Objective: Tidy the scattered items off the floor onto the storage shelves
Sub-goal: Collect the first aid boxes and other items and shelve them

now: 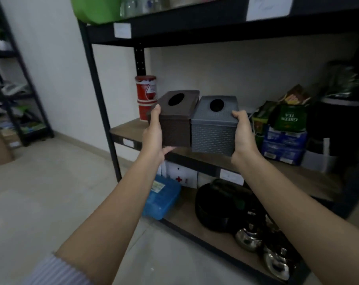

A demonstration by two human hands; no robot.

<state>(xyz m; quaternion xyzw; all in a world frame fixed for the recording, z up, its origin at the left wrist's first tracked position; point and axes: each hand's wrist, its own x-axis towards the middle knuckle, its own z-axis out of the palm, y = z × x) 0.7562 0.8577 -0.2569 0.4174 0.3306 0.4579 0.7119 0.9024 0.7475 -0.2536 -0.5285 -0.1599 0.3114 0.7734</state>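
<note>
A person stands before a dark metal shelving unit with both bare arms stretched forward, carrying two tissue boxes side by side. The left hand (154,132) grips the outer left side of a brown tissue box (175,117), thumb lying up along its side and fingers curled underneath its base. The right hand (243,133) grips the outer right side of a grey tissue box (214,124), thumb hooked over its top edge. The two boxes touch along their inner sides, held together between the hands like one wide block, each with a dark oval opening on top. Their long axes run away from the person, toward the back wall. They hang just above the front edge of the middle shelf (123,130), which lies straight ahead of and slightly below the hands, so the coming move looks like a short push forward and down (both arms reach about equally far). The bare wooden patch of that shelf sits mostly behind and under the boxes; two stacked red tins (146,95) stand at the back left, and green tea packets (288,118) on blue cartons (283,146) crowd the right. On the shelf beneath are a blue plastic case (161,199), a white first-aid box (181,177) and a black round pot (224,204).
</note>
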